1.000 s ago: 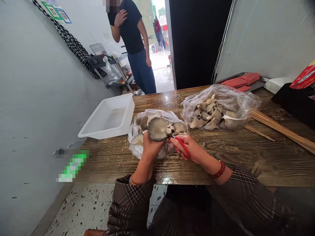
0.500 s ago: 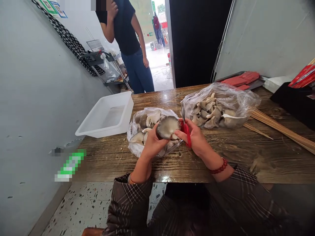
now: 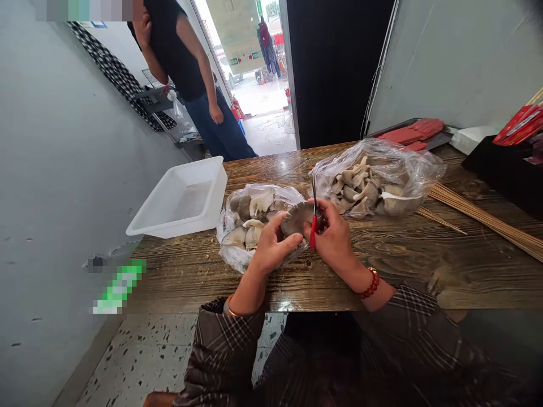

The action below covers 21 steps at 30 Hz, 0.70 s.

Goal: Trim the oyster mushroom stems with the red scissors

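Note:
Between my hands is a large grey oyster mushroom (image 3: pixel 296 220), its cap turned dark side up. My left hand (image 3: pixel 271 242) grips the mushroom's left edge, thumb on the near side. In my right hand (image 3: pixel 333 234) are red-handled scissors (image 3: pixel 314 232), blades pointing up and away; those fingers also touch the mushroom's right side. Whether the blades are apart is too small to tell. Just beneath and left of my hands lies an open plastic bag (image 3: pixel 231 257) of oyster mushrooms (image 3: pixel 261 203). Farther right sits a second clear bag (image 3: pixel 428 164) of mushrooms (image 3: pixel 360 186).
An empty white plastic tub (image 3: pixel 178 229) stands at the table's left. Bamboo skewers (image 3: pixel 487 217) lie at right, near a black box (image 3: pixel 500 169) with red packets. Red cloth-like items (image 3: pixel 407 133) rest on a dark tray behind. A person (image 3: pixel 190 85) stands beyond the wooden table (image 3: pixel 178 282).
The mushroom has turned from its pale face to its dark cap side and shifted slightly right. The scissors now stand more upright. The person behind appears farther left as my view shifted.

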Tool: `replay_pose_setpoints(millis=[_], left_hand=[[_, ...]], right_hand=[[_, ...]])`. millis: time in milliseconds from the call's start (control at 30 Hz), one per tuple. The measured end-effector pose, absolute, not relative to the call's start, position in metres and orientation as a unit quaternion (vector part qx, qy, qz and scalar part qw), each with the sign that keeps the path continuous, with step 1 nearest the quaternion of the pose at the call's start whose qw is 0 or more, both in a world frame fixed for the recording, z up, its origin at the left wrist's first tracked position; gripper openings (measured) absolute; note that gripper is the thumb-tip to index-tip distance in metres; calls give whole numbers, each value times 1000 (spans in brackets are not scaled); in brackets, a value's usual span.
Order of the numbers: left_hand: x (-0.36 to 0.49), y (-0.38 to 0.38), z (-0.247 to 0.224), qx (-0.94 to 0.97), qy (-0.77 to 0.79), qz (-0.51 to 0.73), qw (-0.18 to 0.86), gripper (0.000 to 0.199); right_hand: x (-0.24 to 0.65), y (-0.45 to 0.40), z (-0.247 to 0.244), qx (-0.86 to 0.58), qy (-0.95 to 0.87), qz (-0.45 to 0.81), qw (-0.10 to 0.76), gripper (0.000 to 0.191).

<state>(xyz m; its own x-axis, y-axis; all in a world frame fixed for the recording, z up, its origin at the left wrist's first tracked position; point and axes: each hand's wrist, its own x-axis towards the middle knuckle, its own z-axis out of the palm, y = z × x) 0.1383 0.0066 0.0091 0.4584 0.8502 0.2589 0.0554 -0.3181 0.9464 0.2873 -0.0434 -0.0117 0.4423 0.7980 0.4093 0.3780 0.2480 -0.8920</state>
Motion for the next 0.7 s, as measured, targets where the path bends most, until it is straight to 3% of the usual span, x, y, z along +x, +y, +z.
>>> replay_pose_setpoints(millis=[100,233,433,700], left_hand=[[144,4,9,709,374,418,428,16],[151,1,11,708,406,438,376,5],[152,1,12,747,407,430,303,12],[158,0,9,715,426,440,338,9]], right_hand=[[286,-46,-15,-588,-531,130,596,46],[285,-47,-18,-570,-574,114,576,47],[287,-47,-15,-579,-603,122,535,47],[284,-46,-18,-597,-536,131,582,46]])
